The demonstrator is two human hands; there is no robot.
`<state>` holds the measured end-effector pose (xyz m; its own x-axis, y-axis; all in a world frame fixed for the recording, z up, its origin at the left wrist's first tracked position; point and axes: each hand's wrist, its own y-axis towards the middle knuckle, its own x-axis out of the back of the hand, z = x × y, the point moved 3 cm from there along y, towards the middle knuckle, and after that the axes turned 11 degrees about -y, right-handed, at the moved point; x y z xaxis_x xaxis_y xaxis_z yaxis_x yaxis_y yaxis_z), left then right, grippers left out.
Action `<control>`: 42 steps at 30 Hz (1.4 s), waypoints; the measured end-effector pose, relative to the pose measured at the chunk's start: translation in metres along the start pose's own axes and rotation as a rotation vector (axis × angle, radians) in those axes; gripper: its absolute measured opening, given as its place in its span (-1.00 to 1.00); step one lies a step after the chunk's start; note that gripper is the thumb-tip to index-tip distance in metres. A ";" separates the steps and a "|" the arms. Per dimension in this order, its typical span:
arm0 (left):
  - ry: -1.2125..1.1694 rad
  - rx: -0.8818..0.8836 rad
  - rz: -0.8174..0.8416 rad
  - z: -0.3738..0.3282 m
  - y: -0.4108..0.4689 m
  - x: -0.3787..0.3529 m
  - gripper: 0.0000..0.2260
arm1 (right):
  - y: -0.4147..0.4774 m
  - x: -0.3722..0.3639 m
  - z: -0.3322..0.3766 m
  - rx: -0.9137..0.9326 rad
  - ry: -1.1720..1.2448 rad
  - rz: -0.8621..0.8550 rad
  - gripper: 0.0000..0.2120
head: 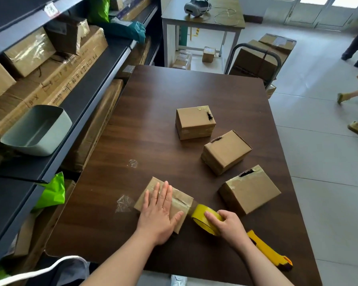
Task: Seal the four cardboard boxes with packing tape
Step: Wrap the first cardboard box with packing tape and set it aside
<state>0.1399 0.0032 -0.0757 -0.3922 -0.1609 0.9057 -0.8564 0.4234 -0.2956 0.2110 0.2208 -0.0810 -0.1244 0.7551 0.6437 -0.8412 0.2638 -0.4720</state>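
Four brown cardboard boxes, yellow tape roll on edge beside nearest box

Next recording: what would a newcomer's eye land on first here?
At the table's near edge, the left hand presses flat on the nearest box while the right hand grips a yellow tape roll beside it. Beyond, a far box, a middle box and a right box each show a dark tear on top. A yellow knife lies by the right forearm.

- One view: wide-angle cam worn on the person's head.
- Faces forward and steeply down along the tabletop.
- Close range: left hand and right hand low in frame; shelf left, floor right.
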 end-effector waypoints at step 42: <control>-1.648 0.758 0.027 -0.056 -0.022 -0.029 -0.58 | -0.044 -0.016 -0.020 -0.013 0.069 -0.126 -0.90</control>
<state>0.1894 0.0488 -0.0783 0.1019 -0.9824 -0.1567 -0.6107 0.0626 -0.7894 0.2610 0.2087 -0.0826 0.0182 0.7550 0.6555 -0.8412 0.3660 -0.3981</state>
